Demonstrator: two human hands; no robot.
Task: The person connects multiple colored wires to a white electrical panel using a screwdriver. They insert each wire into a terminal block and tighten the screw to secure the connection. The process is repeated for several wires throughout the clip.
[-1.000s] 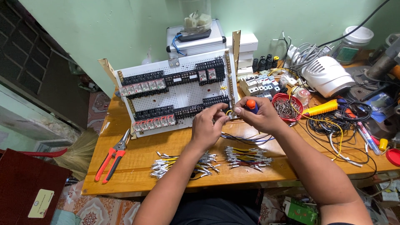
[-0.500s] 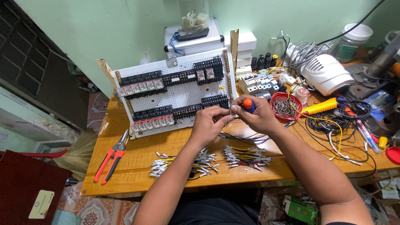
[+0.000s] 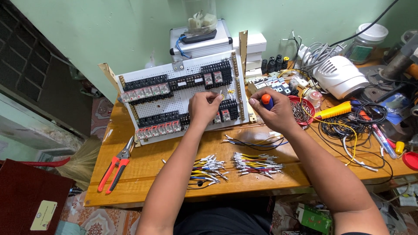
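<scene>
At the far left of the wooden worktop [image 3: 143,174] lie red-handled pliers [image 3: 114,169], well apart from both hands. Next comes a white perforated board [image 3: 183,93], propped up on a tilt and carrying rows of black relay blocks [image 3: 146,82]. The left hand [image 3: 203,106] rests against the right part of this board, its fingers pinched together on something small and pale at the board's face; it looks like a wire end, though it is too small to tell for sure. Below that forearm, near the front edge, lies a bundle of short wires [image 3: 208,169] with metal tips, and just right of it a second bundle [image 3: 257,163] of the same kind. A few loose wires [image 3: 257,142] lie between the bundles and the board.

The right hand [image 3: 272,114] is just right of the board's edge, closed around a screwdriver [image 3: 266,101] whose orange and blue handle sticks up above the thumb. Beside that hand stands a red bowl [image 3: 310,104] of small metal parts. Further right are a yellow-handled tool [image 3: 334,111], a tangle of black cable [image 3: 370,115] and a white plastic housing [image 3: 342,76].
</scene>
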